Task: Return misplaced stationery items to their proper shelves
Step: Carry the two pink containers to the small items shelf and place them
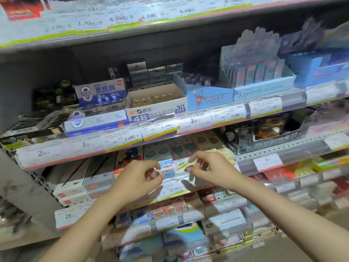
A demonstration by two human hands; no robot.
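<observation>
1. Head view showed a small white-and-blue eraser pack (pixel 167 170) held in front of the shelf edge, between the two hands, below the price-label rail (pixel 81 146) of the eraser shelf.
2. The left hand (pixel 139 178) pinched the pack's left end with thumb and fingertips curled in.
3. The right hand (pixel 209 169) gripped a crinkled clear wrapper (pixel 186 165) with a yellow-green strip, touching the pack's right side; blur hid whether wrapper and pack were one item.
4. Just behind the hands stood flat boxed items on the lower shelf (pixel 170 191).
5. Above, the eraser shelf carried a white "4B ERASER" carton (pixel 156 108), a blue-and-white display box (pixel 98 110) to its left and a light-blue display box (pixel 209 97) to its right.
6. Further right sat a pale-blue tray of upright packs (pixel 262 80).
</observation>
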